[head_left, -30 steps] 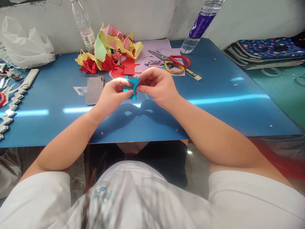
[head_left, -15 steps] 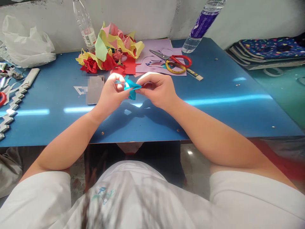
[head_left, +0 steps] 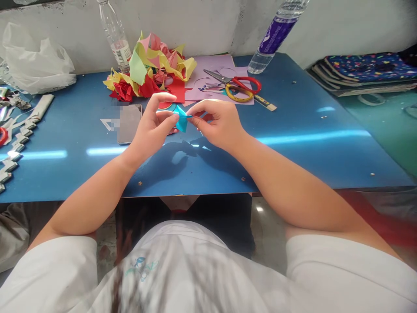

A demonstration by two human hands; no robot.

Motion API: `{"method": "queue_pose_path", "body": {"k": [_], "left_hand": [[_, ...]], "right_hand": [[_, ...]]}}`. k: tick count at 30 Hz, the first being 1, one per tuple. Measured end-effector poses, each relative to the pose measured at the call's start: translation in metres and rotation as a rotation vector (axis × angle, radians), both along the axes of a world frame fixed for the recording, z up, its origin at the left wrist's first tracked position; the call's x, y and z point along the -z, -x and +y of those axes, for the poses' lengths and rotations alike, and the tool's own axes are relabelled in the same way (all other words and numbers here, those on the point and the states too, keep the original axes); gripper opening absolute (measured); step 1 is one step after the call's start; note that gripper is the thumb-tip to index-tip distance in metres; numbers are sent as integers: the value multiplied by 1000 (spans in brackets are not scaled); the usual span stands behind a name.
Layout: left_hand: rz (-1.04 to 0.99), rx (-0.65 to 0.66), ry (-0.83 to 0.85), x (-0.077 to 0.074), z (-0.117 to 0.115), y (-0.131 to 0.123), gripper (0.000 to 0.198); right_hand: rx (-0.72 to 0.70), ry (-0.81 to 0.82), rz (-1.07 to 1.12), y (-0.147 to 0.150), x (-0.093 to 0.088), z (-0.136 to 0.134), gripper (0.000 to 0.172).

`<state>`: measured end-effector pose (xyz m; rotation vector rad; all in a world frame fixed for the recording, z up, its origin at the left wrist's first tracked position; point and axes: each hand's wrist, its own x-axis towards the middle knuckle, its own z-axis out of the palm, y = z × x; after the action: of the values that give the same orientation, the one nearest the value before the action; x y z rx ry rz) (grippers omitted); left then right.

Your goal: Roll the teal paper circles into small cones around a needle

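A small piece of folded bright blue paper [head_left: 181, 120] is held above the table between my two hands. My left hand [head_left: 157, 118] has its thumb and a finger at the paper's left side, with the index finger raised and curved away from it. My right hand [head_left: 217, 118] pinches the paper's right tip between thumb and fingertips. Just behind the hands lie a red paper piece [head_left: 177, 90] and a bunch of folded paper flowers [head_left: 153, 65] in red, pink and yellow. A phone-like flat grey object [head_left: 129, 124] rests beside my left hand.
Red-and-yellow-handled scissors [head_left: 243, 87] lie on purple paper [head_left: 213, 65] behind my right hand. A purple-labelled bottle [head_left: 275, 37] and another clear bottle [head_left: 115, 37] stand at the back. A folded strip chain [head_left: 16, 150] and a white plastic bag [head_left: 37, 61] are at left, notebooks [head_left: 365, 71] at right.
My left index finger has lifted off the blue paper and opened outward. The paper has turned and now shows a narrower shape, its tip still pinched by my right hand.
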<state>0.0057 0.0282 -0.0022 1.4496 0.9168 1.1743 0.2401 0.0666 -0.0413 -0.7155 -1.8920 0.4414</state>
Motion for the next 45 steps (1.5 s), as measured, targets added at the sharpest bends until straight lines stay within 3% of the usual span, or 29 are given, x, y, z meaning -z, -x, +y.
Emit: {"method": "queue_pose_path", "body": {"k": [5,8,13,19,22,26,29,35,39,45], "left_hand": [[53,60,-100,0,-1,2,49],[114,75,-172,7,5,1,41],[119,43,-365,24,21,4,19],[181,59,-490,32,29,12,27],[175,36,-454,30,28,12,27],[111,23,-328,26,29,14,22],[116,-27,-285,29,30,15,29],[299,21,-244,42,28,14,75],[392,-32,-256,39,25,12,58],[547,-26,-423,30,24,15,51]], "right_hand": [[-15,-34,-1,0,-1,1,9],[-39,34,92,1,-1,0,4],[-198,345,266,5,-6,-4,35],[-252,626,413,7,-10,-3,69],[-267,688,442,7,-10,-1,76],[-281,724,420,8,-14,-3,64],[-280,703,390,8,-17,-5,56],[-246,680,395,9,-12,-3,59],[-206,694,335,10,-1,3,57],[-142,458,127,10,10,4,36]]}}
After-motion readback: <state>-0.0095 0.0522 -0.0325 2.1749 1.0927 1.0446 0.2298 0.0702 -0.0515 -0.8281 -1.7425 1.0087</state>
